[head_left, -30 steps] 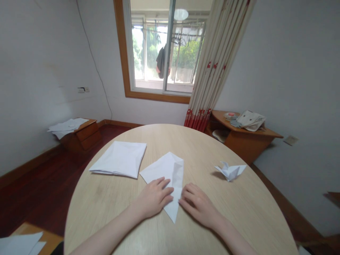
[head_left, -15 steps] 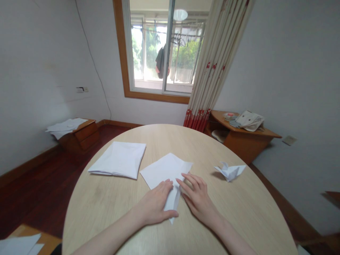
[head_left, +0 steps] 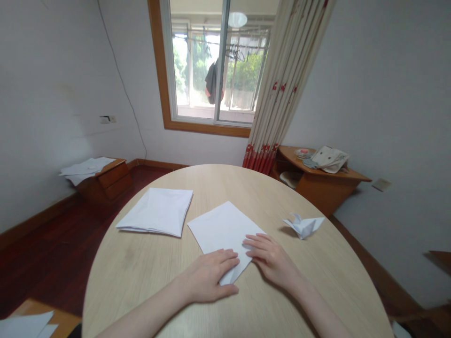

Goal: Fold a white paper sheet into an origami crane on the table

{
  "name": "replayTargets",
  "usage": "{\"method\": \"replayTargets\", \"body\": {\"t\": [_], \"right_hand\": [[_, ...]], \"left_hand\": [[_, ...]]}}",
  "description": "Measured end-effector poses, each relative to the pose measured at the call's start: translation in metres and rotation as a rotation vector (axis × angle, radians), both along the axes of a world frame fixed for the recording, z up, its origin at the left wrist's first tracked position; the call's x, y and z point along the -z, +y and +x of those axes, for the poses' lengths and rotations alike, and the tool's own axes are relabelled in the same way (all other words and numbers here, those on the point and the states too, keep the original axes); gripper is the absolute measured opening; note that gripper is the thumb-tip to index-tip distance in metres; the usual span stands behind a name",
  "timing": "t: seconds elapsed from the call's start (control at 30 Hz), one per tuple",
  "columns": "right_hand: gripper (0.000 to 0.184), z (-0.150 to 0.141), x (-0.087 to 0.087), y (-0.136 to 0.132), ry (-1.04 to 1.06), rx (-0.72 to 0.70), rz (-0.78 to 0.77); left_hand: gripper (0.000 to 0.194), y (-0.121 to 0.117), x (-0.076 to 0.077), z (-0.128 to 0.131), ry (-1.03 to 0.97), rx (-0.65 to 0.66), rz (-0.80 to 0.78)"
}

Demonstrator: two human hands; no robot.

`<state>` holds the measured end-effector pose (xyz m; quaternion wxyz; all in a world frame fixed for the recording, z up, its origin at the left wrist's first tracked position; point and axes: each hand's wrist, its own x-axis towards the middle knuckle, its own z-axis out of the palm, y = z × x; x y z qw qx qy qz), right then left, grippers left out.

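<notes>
A folded sheet of white paper (head_left: 221, 232) lies flat on the round wooden table (head_left: 137, 277), close to the table's near edge, with its lower corner between the person's hands. The left hand (head_left: 211, 271) rests palm down across that corner, its fingers pressed together and lying flat on the paper, pinching nothing. The right hand (head_left: 271, 261) lies just beside it, with its fingers slightly spread and their fingertips (head_left: 249, 242) touching the sheet's right side; it is not pinching either. The paper looks light, thin and soft, so it would likely slide easily on the smooth tabletop and crumple under rough handling. It seems best held flat under a palm, or taken by a free corner between thumb and finger; the far corner is open. On the table, just left of the sheet, sits a squared pile of folded white paper (head_left: 157, 212). Well to the right of the sheet, a small origami bird (head_left: 303, 226) stands on the table, and its thin raised points look easy to crush. Beyond the table's far edge are a window (head_left: 197, 65) and a red-patterned curtain (head_left: 278, 80). Past the table's right side, a wooden corner shelf (head_left: 324, 185) holds a cloth bag (head_left: 330, 158), while past its left side, a low wooden drawer unit (head_left: 105, 180) carries loose white paper (head_left: 86, 165).
</notes>
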<state>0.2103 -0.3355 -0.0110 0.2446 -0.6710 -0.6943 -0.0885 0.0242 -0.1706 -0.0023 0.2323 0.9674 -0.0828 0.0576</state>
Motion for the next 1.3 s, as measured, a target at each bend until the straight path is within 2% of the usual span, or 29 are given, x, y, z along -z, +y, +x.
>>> {"method": "replayTargets", "body": {"t": [0.17, 0.33, 0.47, 0.57, 0.67, 0.87, 1.07, 1.3], "right_hand": [[0.030, 0.006, 0.005, -0.001, 0.180, 0.057, -0.195], [0.030, 0.006, -0.001, -0.002, 0.314, 0.080, -0.324], [0.027, 0.006, -0.002, -0.002, 0.342, 0.116, -0.331], [0.025, 0.004, -0.002, -0.002, 0.361, 0.135, -0.298], [0.024, 0.001, -0.004, -0.002, 0.380, 0.145, -0.272], [0.032, -0.004, -0.012, -0.003, 0.427, 0.163, -0.273], [0.034, -0.008, -0.017, 0.000, 0.352, 0.159, -0.247], [0.032, -0.017, -0.013, 0.003, 0.260, 0.181, -0.220]], "left_hand": [[0.081, 0.003, 0.006, -0.001, -0.011, 0.059, -0.016], [0.082, 0.003, 0.008, 0.000, -0.009, 0.060, 0.002], [0.068, 0.001, 0.005, 0.001, -0.033, 0.067, 0.016], [0.049, 0.000, 0.002, 0.001, -0.106, 0.084, 0.020], [0.039, 0.001, 0.002, 0.001, -0.186, 0.076, 0.020], [0.022, 0.001, 0.005, 0.002, -0.241, -0.057, 0.055], [0.038, 0.001, 0.005, 0.003, -0.269, -0.219, 0.125], [0.050, 0.003, 0.008, 0.004, -0.390, -0.350, 0.164]]}}
